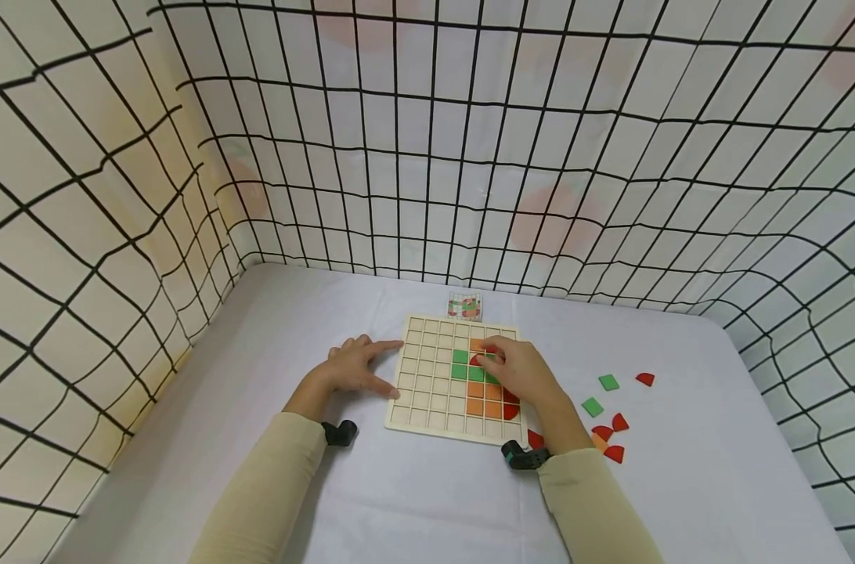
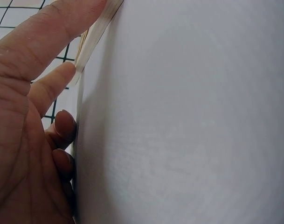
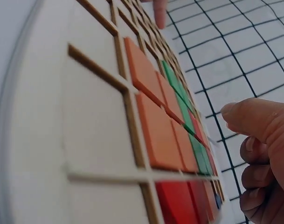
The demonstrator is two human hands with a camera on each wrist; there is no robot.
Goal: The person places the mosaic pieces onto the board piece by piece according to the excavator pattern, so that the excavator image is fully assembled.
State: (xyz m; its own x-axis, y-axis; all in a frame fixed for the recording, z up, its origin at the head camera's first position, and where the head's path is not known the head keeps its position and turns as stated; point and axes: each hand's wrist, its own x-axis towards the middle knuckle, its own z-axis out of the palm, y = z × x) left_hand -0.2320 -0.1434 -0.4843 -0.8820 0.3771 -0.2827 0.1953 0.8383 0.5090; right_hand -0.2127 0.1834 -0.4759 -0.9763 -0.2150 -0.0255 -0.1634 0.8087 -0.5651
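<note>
My left hand [image 1: 353, 366] is spread at the left edge of a pale wooden grid board [image 1: 426, 381], thumb and index fingertips touching its rim. In the left wrist view the other fingers [image 2: 63, 125] are loosely bent beside the board. My right hand [image 1: 522, 372] reaches over the board's right half, thumb and index finger pinching at a red quarter-circle tile [image 1: 474, 361] among green tiles [image 1: 459, 357]. The right wrist view shows its fingers [image 3: 254, 175] curled under the thumb; the tile's grip is hidden there. Orange tiles [image 1: 475, 406] and red ones [image 1: 511, 410] fill nearby cells.
A small printed pattern card [image 1: 464, 306] lies behind the board. Loose green tiles [image 1: 593, 406], red quarter-circles [image 1: 619, 422] and an orange piece [image 1: 600, 442] lie on the white table to the right. Another red piece [image 1: 535, 439] is by the right wrist. Black netting [image 1: 413, 180] surrounds the table.
</note>
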